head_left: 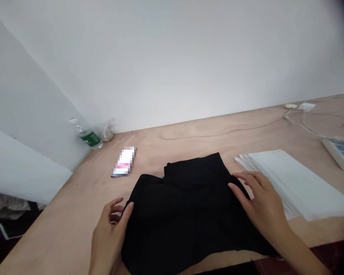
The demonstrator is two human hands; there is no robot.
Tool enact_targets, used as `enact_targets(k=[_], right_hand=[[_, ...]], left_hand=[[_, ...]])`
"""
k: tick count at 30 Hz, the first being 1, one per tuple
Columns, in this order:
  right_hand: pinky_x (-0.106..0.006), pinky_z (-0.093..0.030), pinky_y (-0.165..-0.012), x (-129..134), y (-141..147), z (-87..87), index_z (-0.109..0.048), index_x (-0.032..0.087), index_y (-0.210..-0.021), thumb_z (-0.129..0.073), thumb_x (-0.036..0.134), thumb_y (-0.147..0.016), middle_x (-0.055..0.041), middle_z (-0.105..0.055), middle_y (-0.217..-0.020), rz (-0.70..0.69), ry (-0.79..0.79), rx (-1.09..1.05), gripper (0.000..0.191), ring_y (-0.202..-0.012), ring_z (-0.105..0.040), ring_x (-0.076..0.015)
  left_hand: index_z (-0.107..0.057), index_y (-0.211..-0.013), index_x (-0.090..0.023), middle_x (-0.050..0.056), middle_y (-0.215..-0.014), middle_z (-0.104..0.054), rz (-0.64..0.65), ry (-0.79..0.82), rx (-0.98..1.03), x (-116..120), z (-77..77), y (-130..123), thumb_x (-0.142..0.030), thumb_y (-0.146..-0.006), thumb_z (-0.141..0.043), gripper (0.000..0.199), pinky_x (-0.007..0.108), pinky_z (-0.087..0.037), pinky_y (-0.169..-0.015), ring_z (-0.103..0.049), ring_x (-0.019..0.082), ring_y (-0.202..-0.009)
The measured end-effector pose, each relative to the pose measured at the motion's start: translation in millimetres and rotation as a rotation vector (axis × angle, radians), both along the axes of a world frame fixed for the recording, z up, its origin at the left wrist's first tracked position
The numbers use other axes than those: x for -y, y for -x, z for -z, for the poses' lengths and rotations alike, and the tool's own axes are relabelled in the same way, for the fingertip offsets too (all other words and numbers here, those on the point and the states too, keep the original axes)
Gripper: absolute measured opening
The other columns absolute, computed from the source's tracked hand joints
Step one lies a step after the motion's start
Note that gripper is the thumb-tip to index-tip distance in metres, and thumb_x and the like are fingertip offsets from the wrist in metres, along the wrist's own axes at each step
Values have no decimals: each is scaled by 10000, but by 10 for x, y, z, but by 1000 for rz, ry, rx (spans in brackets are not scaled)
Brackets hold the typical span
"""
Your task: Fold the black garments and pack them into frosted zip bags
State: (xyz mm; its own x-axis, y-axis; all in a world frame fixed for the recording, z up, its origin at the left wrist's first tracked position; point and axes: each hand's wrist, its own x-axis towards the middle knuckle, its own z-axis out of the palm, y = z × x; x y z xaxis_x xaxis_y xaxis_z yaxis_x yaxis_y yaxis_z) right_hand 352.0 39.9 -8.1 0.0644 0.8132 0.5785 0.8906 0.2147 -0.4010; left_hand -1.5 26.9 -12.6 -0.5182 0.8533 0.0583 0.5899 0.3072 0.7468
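A black cloth garment (186, 214) lies partly folded on the wooden table, its lower part reaching the front edge. My left hand (111, 225) is at the garment's left side, with the thumb on top of the cloth and the fingers curled at its edge. At the upper right side, my right hand (260, 202) has its thumb and fingertips on the black cloth, pinching its edge. A narrower folded section of the garment points toward the wall.
A stack of white sheets or flat bags (298, 179) lies right of the garment. Behind on the left are a phone (124, 162), a bottle with a green label (88, 137) and a small plastic bag (108, 131). A power strip (342, 152) and cables sit at the right.
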Motion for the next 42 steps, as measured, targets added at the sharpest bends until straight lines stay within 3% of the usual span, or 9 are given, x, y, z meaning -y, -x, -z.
enact_targets(k=[4,7,13,19,25,31,35,38,42], right_hand=[[-377,-438,-797,138,535,-260,-545,249,-1056,-467,247,-862,-49,-602,-1035,-337,136,61,209,-934,-541,-206],[-430,-417,-844,166,983,-226,-493,275,-1176,-471,280,-861,-28,-542,-1230,-530,257,188,316,-1047,-507,-236],[-522,-342,-925,106,1307,43,-421,208,-1291,-470,407,-853,-85,-477,-1325,-553,384,250,484,-1194,-401,-313],[-485,-297,-984,106,1241,-35,-485,243,-1250,-453,422,-857,-57,-510,-1299,-582,421,67,434,-1211,-401,-278],[-361,-446,-791,56,968,-112,-450,264,-1251,-338,366,-899,-35,-668,-947,-316,401,-539,384,-891,-604,-198],[-337,-432,-693,-83,793,-44,-504,243,-1163,-433,340,-843,-16,-674,-806,-267,484,-498,342,-748,-621,-204],[-319,-402,-666,-89,822,-26,-495,224,-1163,-459,231,-807,-7,-654,-767,-214,475,-358,358,-703,-605,-187],[-360,-375,-718,-74,837,-36,-493,220,-1171,-446,195,-814,-26,-660,-816,-158,433,-198,361,-741,-599,-203],[-375,-350,-716,-105,855,11,-541,210,-1111,-439,157,-820,-52,-675,-865,-149,390,-38,313,-801,-592,-227]], left_hand=[[-549,-1031,-222,17,-759,-613,6,20,249,41,10,11,-573,-593,-659,572,303,-468,-581,-585,203,-670],[-553,-1024,-206,12,-732,-613,-8,-46,286,44,-16,-32,-528,-562,-700,581,287,-458,-564,-569,182,-634],[-583,-976,-220,-20,-723,-573,-42,-224,25,49,-161,-155,-471,-620,-679,446,265,-429,-542,-499,124,-560],[-596,-951,-227,-11,-765,-616,-54,-373,-115,33,-475,-583,-390,-682,-663,321,276,-496,-622,-611,162,-699],[-575,-933,-215,11,-850,-635,548,-595,-345,5,-430,-1234,-149,-805,-541,148,236,-509,-709,-621,128,-766],[-583,-934,-226,35,-908,-660,811,-487,-406,35,-183,-1388,-126,-813,-504,176,306,-515,-742,-626,169,-831],[-571,-963,-248,43,-969,-645,597,-447,-319,127,-236,-1202,-269,-775,-595,190,381,-475,-829,-595,214,-935],[-531,-1064,-240,59,-939,-628,316,-184,-262,152,-291,-1060,-417,-795,-538,321,406,-481,-741,-602,241,-866],[-444,-1205,-224,65,-870,-623,307,112,-240,85,-267,-1055,-540,-781,-475,530,424,-461,-675,-617,263,-745]])
